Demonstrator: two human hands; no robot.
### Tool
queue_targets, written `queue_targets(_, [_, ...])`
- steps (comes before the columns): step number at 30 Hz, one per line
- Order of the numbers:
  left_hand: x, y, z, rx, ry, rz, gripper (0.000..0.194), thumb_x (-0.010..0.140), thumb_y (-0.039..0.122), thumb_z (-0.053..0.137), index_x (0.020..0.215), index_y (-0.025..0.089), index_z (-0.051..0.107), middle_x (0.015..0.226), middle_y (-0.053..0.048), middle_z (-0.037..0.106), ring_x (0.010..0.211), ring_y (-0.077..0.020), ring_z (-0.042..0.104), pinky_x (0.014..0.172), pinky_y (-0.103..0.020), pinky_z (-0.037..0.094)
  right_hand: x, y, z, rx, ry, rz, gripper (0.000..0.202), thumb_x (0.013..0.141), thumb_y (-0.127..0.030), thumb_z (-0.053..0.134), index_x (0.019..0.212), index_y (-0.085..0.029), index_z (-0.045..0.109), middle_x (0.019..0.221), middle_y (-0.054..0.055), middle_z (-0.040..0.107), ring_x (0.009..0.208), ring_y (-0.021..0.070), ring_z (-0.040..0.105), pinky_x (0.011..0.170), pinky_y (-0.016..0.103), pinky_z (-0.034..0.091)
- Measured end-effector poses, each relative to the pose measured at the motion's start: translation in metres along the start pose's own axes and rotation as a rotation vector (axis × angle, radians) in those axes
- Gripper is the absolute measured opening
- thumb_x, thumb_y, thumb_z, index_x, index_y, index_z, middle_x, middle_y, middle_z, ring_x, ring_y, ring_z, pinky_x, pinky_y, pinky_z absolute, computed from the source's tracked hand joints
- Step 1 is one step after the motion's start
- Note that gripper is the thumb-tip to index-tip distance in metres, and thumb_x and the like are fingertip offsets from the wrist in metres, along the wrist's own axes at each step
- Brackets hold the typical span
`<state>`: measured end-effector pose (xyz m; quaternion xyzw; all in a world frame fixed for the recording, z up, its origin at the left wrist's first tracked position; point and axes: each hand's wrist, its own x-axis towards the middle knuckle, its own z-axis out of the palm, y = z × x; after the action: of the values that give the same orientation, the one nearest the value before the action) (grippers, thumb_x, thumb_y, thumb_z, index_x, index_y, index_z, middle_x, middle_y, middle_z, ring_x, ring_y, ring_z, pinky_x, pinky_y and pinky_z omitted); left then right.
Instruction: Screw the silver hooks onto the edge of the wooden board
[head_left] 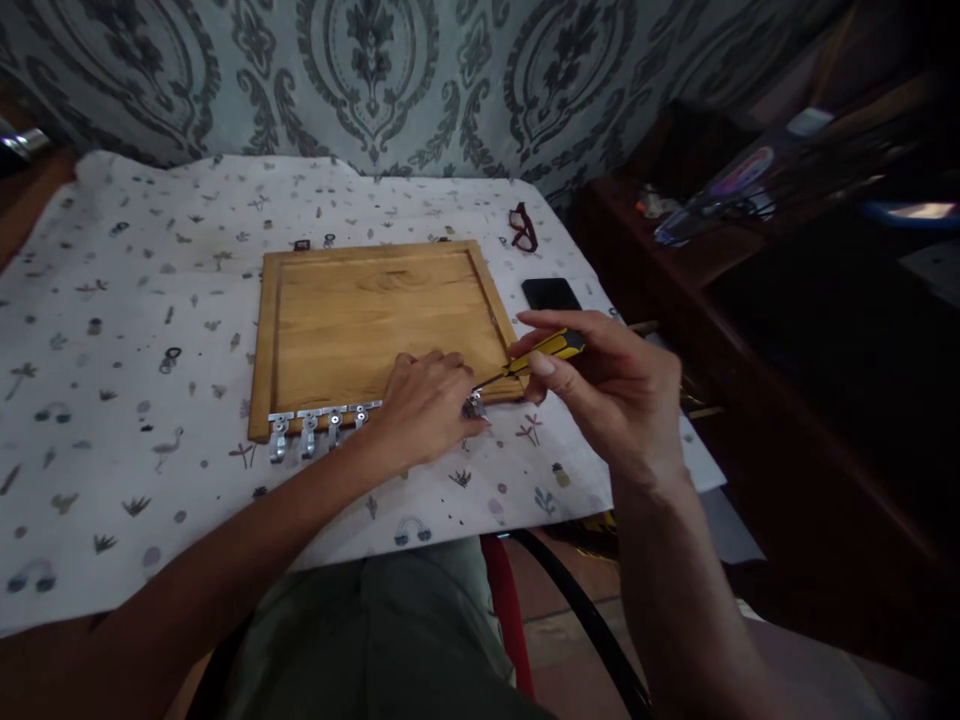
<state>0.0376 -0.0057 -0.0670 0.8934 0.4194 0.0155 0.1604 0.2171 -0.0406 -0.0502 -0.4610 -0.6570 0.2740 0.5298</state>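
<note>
Right hand (621,385), screwdriver (556,346), yellow and black

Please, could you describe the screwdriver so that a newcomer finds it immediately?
On the white patterned cloth lies a framed wooden board. At its near right corner, the right hand holds the screwdriver. Its yellow-and-black handle distinguishes it from the silvery metal fittings.
</note>
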Motion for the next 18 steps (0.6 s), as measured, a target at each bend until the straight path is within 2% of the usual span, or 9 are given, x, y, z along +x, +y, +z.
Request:
queue_targets(3, [0.000,0.000,0.000,0.003,0.000,-0.004,0.033,0.094,0.046,0.073,0.108,0.016,0.073,0.117,-0.010,0.073,0.115,-0.0325,0.066,0.089,-0.046,0.049,-0.001,0.003,0.005,-0.020,0.071,-0.023,0.016,0.084,-0.037,0.086,0.092,-0.025,0.078,0.082,-0.002,0.073,0.049,0.0071,0.056,0.043,0.023,0.047])
queue_targets(5, [0.000,0.000,0.000,-0.003,-0.009,-0.005,0.034,0.095,0.046,0.073,0.111,0.016,0.073,0.120,-0.010,0.073,0.117,-0.0327,0.066,0.091,-0.047,0.049,0.000,0.005,0.010,-0.067,0.145,-0.069,0.019,0.080,-0.036,0.089,0.082,-0.025,0.074,0.074,-0.004,0.069,0.049,0.0080,0.053,0.042,0.023,0.043])
queue_targets(8, [0.000,0.001,-0.001,-0.009,-0.025,-0.007,0.036,0.095,0.046,0.073,0.114,0.016,0.072,0.125,-0.011,0.072,0.120,-0.0331,0.064,0.093,-0.048,0.049,0.001,0.007,0.017,-0.132,0.215,-0.124,0.027,0.079,-0.040,0.090,0.076,-0.025,0.068,0.069,-0.004,0.066,0.055,0.0109,0.055,0.046,0.025,0.045])
queue_targets(18, [0.001,0.001,0.001,-0.001,-0.001,-0.010,0.037,0.094,0.049,0.074,0.109,0.016,0.074,0.115,-0.010,0.073,0.113,-0.0322,0.066,0.092,-0.047,0.049,-0.004,0.011,0.018,-0.196,0.213,-0.101,0.022,0.084,-0.038,0.085,0.085,-0.023,0.068,0.074,-0.005,0.068,0.054,0.0097,0.058,0.047,0.025,0.048])
